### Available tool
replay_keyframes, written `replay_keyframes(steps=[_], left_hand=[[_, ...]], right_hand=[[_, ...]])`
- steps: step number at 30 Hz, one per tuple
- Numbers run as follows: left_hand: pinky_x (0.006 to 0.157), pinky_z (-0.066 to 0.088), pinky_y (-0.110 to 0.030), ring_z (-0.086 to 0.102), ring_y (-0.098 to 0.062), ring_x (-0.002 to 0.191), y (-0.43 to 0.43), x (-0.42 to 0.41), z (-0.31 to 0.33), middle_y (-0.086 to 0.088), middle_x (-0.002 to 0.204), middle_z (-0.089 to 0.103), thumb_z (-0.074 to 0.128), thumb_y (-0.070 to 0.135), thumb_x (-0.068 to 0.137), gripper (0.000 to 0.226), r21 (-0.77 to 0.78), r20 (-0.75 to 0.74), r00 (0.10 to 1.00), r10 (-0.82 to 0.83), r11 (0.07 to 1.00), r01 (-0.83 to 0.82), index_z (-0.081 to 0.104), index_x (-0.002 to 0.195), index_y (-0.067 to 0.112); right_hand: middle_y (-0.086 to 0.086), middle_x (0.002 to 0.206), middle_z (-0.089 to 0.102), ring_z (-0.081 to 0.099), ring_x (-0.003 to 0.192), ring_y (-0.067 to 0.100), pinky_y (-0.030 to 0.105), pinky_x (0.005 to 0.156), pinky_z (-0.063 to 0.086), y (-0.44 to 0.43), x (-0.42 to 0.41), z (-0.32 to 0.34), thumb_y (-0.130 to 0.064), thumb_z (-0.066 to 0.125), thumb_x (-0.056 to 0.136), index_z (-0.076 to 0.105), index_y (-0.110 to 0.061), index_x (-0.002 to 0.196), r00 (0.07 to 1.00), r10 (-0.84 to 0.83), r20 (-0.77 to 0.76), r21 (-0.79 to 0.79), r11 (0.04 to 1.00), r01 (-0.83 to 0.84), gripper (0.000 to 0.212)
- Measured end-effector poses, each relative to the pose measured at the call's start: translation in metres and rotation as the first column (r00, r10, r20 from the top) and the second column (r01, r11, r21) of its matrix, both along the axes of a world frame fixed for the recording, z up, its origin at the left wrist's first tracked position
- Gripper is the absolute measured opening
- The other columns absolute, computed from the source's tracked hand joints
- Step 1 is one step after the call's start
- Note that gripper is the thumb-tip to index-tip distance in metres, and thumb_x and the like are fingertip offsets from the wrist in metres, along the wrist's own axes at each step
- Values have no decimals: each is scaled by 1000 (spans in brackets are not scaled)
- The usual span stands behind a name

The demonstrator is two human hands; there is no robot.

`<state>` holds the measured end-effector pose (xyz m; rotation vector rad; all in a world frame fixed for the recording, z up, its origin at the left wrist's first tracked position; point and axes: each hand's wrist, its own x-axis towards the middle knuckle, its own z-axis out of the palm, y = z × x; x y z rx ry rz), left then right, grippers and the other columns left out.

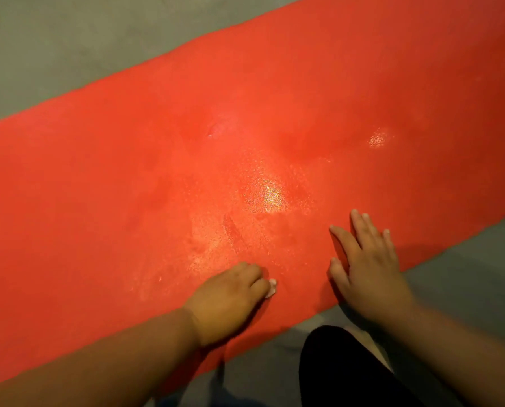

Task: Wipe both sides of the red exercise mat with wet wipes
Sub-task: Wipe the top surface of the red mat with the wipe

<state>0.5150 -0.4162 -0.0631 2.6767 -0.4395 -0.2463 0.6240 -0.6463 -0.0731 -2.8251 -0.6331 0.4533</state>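
The red mat [128, 177] is spread diagonally, 8 to 2 o'clock. A white wipe [271, 290] is gripped by the left hand [230, 298] at 6 o'clock; the right hand [368, 268] is laid open at 4 o'clock.

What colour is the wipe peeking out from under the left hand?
White: the wipe shows best in the head view.

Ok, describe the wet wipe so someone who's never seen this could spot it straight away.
A red mat runs diagonally across the grey floor, with two hands on it near its closer edge. The right hand lies flat; the left hand is curled. The wet wipe is the small white scrap poking from under its fingers, unlike the shiny wet patches.
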Motion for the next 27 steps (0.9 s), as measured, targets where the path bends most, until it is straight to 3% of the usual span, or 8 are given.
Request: replay_keyframes(steps=[3, 6, 8, 15, 17, 21, 24, 27], left_hand=[[66, 39, -30, 58, -24, 74, 32, 46, -5, -4, 82, 58, 43, 36, 96, 33, 91, 120, 992, -37, 995, 26, 66, 88, 14], [77, 39, -38, 55, -34, 93, 57, 99, -12, -12, 96, 58, 54, 29, 95, 22, 81, 109, 865, 489, 863, -498, 64, 98, 9], [78, 37, -38, 53, -34, 95, 40, 100, -16, -14, 97, 58, 56, 26, 95, 20, 29, 51, 751, 658, 751, -660, 64, 96, 8], [60, 43, -30, 54, -20, 71, -23, 23, -10, -1, 80, 55, 51, 30, 96, 23, -55, 95, 978, 185, 982, -180, 63, 83, 16], [63, 44, -35, 57, -26, 79, 4, 52, -15, -7, 87, 54, 57, 23, 94, 14, 41, 143, 962, 233, 970, -241, 61, 85, 12], [76, 39, -44, 52, -40, 96, 57, 114, -13, -22, 99, 52, 50, 16, 97, 20, 111, 128, 753, 645, 745, -657, 61, 97, -1], [68, 41, -38, 55, -36, 81, 19, 79, -6, -13, 84, 53, 54, 22, 97, 21, 103, 118, 817, 565, 811, -576, 64, 90, 5], [61, 40, -25, 55, -17, 71, -26, 10, 8, 3, 80, 52, 69, 23, 85, 11, 14, 24, 974, 224, 974, -225, 65, 94, 20]], right_hand=[[13, 157, 18, 12, 145, 24, 45, 115, 6, -1, -2, -2, -39, 36, 84, 40, -22, 142, 1000, 6, 24, -2, 1000, -6, 60], [8, 158, 13, 5, 144, 17, 43, 115, 6, -10, -1, -5, -49, 27, 88, 30, -28, 146, 998, 53, 20, -17, 998, -52, 62], [5, 159, 8, 0, 143, 14, 43, 116, 4, -15, 2, -5, -53, 23, 88, 24, -32, 148, 997, 78, 14, -36, 996, -77, 63], [4, 159, -3, -5, 145, 17, 42, 115, -1, -13, 3, -3, -58, 13, 86, 11, -34, 150, 993, 118, -20, -92, 989, -120, 69], [1, 159, -11, -14, 143, 13, 40, 115, -4, -17, 7, -1, -62, 6, 83, 2, -37, 150, 988, 145, -45, -118, 982, -150, 71], [-6, 157, -15, -19, 140, 8, 37, 114, -8, -25, 10, 1, -64, 4, 83, -4, -43, 147, 985, 164, -57, -113, 979, -169, 68], [-9, 157, -11, -15, 142, 8, 36, 115, -7, -26, 12, 0, -64, 10, 85, 4, -45, 147, 988, 145, -61, -80, 986, -150, 65], [-8, 157, -3, -2, 146, 12, 37, 115, -1, -25, 8, -3, -62, 19, 86, 16, -44, 146, 994, 107, -32, -52, 993, -109, 63]])
